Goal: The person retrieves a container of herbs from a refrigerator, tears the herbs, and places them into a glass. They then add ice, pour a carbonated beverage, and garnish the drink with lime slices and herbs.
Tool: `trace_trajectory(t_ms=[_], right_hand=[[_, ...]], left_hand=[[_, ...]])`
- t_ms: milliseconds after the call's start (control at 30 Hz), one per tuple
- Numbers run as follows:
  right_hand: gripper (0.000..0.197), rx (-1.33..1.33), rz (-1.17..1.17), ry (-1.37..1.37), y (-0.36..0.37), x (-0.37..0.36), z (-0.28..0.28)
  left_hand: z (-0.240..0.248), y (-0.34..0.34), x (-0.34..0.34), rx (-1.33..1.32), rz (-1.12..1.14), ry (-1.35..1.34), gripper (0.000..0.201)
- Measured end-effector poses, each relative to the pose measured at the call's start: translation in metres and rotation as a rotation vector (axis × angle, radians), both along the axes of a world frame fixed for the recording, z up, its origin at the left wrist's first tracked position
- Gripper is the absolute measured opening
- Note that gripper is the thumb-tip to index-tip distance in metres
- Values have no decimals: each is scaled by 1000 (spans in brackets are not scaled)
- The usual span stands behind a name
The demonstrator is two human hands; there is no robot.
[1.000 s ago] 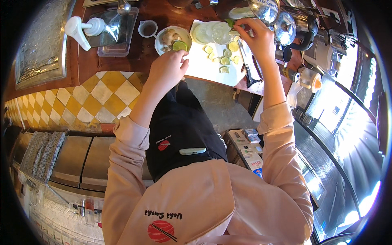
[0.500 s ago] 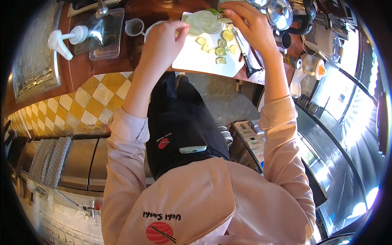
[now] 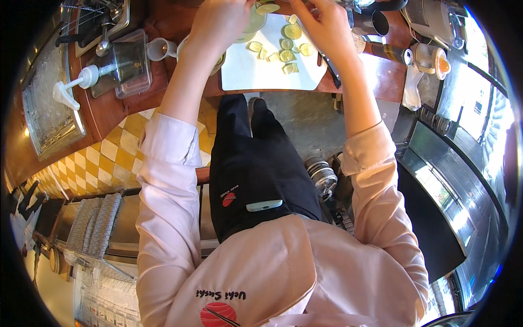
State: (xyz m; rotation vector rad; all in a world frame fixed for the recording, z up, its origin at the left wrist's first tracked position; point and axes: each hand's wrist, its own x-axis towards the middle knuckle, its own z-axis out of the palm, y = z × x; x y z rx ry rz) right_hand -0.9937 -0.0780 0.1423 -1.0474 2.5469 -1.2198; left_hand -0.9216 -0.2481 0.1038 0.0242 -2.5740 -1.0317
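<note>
My left hand point(image 3: 226, 22) is at the top edge of the view, fingers curled, beside the round rim of a clear glass point(image 3: 255, 24) with pale green in it. What its fingertips hold is cut off. Across from it, my right hand point(image 3: 325, 24) has its thumb and fingers drawn together, the tips partly out of view; I cannot make out what is in them. A lime slice point(image 3: 268, 8) shows between the hands, by the glass. Below them, several cut lime pieces point(image 3: 286, 55) lie on a white cutting board point(image 3: 267, 79).
A dark-handled knife point(image 3: 333, 73) lies along the board's right side. To the left are a white measuring cup point(image 3: 161, 49), a clear plastic container point(image 3: 136, 82) and a white pump dispenser point(image 3: 87, 77). A citrus juicer point(image 3: 436, 61) and a can point(image 3: 393, 53) stand right.
Both hands have moved up toward the view's top edge. The green leafy sprig at my right hand no longer shows. The head view has shifted, and the board sits slightly further left.
</note>
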Motion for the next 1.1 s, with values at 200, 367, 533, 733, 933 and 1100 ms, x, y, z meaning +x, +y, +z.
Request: trace_trajectory(t_ms=[200, 367, 533, 733, 933, 1100], right_hand=[[16, -20, -24, -56, 16, 4, -16], [15, -29, -14, -40, 17, 3, -20], [15, -50, -12, -37, 19, 2, -21], [16, 27, 22, 34, 9, 6, -15], [16, -11, 53, 127, 5, 3, -25], [15, 7, 46, 102, 4, 3, -22]], left_hand=[[5, -1, 2, -40, -8, -9, 11], [4, 0, 1, -112, 59, 108, 8], [2, 0, 0, -106, 56, 94, 9], [4, -4, 1, -134, -18, 100, 10], [10, -2, 0, -58, -58, 45, 25], [5, -3, 1, 7, -11, 7, 37]])
